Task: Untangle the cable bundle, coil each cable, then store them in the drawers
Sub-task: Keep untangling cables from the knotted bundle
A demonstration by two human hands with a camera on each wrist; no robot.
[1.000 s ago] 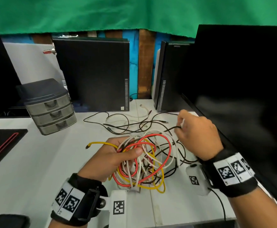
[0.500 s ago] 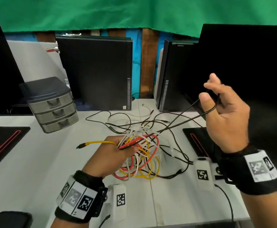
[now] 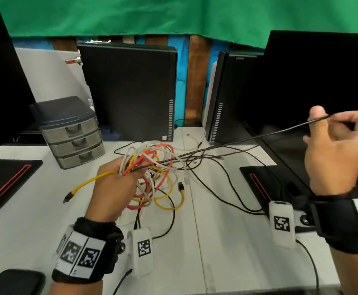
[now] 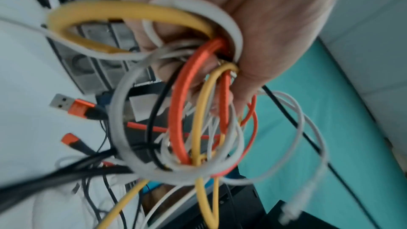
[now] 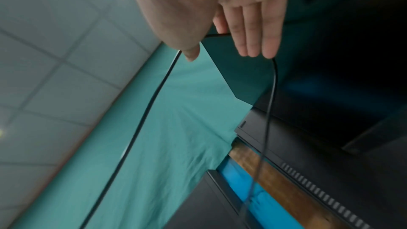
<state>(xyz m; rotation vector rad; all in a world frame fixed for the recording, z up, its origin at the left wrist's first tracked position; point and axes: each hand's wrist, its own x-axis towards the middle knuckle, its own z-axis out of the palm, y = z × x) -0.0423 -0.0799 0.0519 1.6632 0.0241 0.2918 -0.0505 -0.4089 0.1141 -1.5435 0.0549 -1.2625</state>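
A tangle of yellow, orange-red, white and black cables (image 3: 152, 177) hangs just above the white table (image 3: 35, 220), gripped by my left hand (image 3: 122, 177). In the left wrist view the fingers (image 4: 253, 32) curl round several loops of the tangle (image 4: 182, 111), and an orange USB plug (image 4: 72, 105) sticks out. My right hand (image 3: 331, 124) is raised far right and pinches a thin black cable (image 3: 248, 138) that runs taut back into the tangle. The right wrist view shows that black cable (image 5: 143, 119) looping from the thumb (image 5: 189, 53) behind the fingers. A grey three-drawer unit (image 3: 71, 133) stands back left, drawers closed.
Two black computer towers (image 3: 131, 92) (image 3: 227, 99) stand at the back, a dark monitor (image 3: 312, 81) on the right. Black pads with red lines lie left (image 3: 3, 179) and right (image 3: 265, 184). Loose black cables (image 3: 227, 188) and a white cable (image 3: 190, 143) trail over the table.
My right hand has lifted the black cable from the table and drawn it up and out to the right until taut. The left hand keeps hold of the tangle, now raised slightly.
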